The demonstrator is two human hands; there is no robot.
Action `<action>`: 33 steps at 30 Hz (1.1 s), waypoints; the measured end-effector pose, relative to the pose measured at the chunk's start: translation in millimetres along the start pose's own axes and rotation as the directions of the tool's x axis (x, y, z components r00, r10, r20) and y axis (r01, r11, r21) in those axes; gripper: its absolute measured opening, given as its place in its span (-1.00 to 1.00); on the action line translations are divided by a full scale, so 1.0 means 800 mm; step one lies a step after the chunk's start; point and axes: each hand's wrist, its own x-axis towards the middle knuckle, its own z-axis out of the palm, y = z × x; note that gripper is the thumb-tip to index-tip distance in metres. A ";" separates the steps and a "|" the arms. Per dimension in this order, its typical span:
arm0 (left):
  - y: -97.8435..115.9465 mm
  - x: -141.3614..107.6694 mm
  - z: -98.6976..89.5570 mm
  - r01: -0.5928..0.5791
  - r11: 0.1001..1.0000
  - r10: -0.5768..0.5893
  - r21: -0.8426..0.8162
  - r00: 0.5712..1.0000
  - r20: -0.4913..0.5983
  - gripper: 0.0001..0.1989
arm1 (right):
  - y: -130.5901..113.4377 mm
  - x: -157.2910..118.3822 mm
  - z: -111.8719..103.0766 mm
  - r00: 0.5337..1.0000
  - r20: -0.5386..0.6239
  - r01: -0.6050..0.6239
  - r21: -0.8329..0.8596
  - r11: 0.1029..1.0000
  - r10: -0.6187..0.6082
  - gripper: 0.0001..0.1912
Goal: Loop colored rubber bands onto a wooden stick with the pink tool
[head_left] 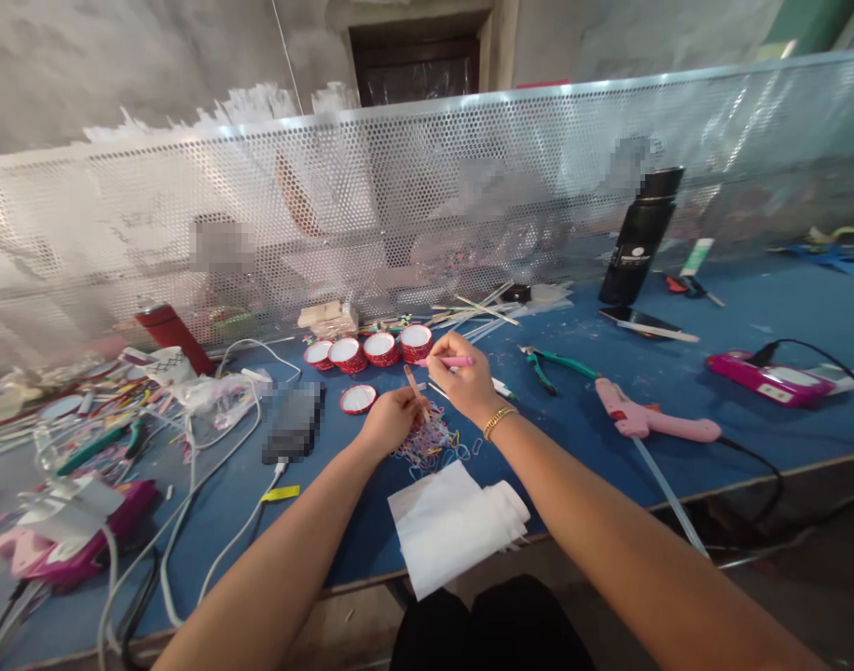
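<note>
My right hand [465,377] is closed around a pink pen [457,361], whose tip points left. A gold bracelet circles that wrist. My left hand [392,419] pinches a thin flat brownish stick [411,377] that leans up and left, close to the pen tip; whether the two touch I cannot tell. Beneath the hands lies a pile of small coloured loops [433,443]. Just beyond stand several stacks of red-rimmed white discs [381,349], and a single such disc [358,400] lies beside my left hand. A folded white cloth [459,522] rests nearest my body.
A pink glue gun [651,419] and green-handled pliers [543,368] lie to the right, before a black bottle [637,238]. Left are a phone [294,424], white cables [189,503] and a magenta power strip [105,536]. A perforated metal screen [399,205] borders the back.
</note>
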 end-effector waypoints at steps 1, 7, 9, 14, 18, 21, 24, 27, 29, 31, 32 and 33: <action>-0.001 0.001 0.000 0.002 1.000 -0.002 0.002 1.000 -0.001 -0.68 | 0.001 0.001 0.000 1.000 0.002 -0.014 0.051 0.999 0.014 -0.89; 0.002 0.000 0.000 0.032 0.999 -0.032 -0.033 0.999 0.007 -0.70 | 0.011 0.006 0.002 0.994 0.022 -0.113 0.199 0.974 0.111 -0.87; 0.004 -0.001 0.000 0.039 0.999 -0.039 -0.033 0.999 0.009 -0.70 | 0.014 0.006 0.003 0.990 0.028 -0.143 0.220 0.965 0.141 -0.87; 0.003 0.001 -0.001 0.023 1.000 -0.023 0.004 1.000 0.013 -0.71 | 0.017 0.005 0.003 0.991 0.029 -0.135 0.154 0.979 0.132 -0.72; 0.000 0.003 -0.002 0.018 1.000 -0.018 0.008 1.000 0.019 -0.69 | 0.015 0.007 0.003 0.996 0.005 -0.094 0.150 0.984 0.094 -0.73; 0.001 0.003 -0.003 0.023 0.999 -0.023 0.025 1.000 0.020 -0.67 | 0.014 0.008 0.004 0.993 0.024 -0.121 0.218 0.968 0.119 -0.79; 0.003 0.003 -0.003 0.023 1.000 -0.023 0.010 0.999 0.027 -0.68 | 0.015 0.008 0.005 0.987 0.036 -0.160 0.261 0.952 0.156 -0.86; 0.006 0.003 -0.003 0.018 1.000 -0.018 -0.005 0.999 0.028 -0.69 | 0.018 0.007 0.004 0.982 0.026 -0.188 0.240 0.952 0.187 -0.85; 0.006 0.003 -0.003 0.016 1.000 -0.015 -0.015 0.999 0.029 -0.69 | 0.019 0.008 0.003 0.983 0.010 -0.182 0.214 0.960 0.184 -0.74; 0.007 0.004 -0.003 0.022 0.999 -0.021 -0.030 0.999 0.034 -0.69 | 0.021 0.009 0.004 0.984 -0.010 -0.173 0.202 0.964 0.178 -0.67; 0.006 0.004 -0.003 0.027 0.999 -0.025 -0.035 0.999 0.036 -0.69 | 0.022 0.009 0.005 0.983 -0.019 -0.174 0.207 0.963 0.181 -0.67; 0.006 0.004 -0.003 0.030 0.999 -0.029 -0.037 0.999 0.034 -0.69 | 0.024 0.009 0.007 0.982 -0.026 -0.178 0.217 0.960 0.188 -0.67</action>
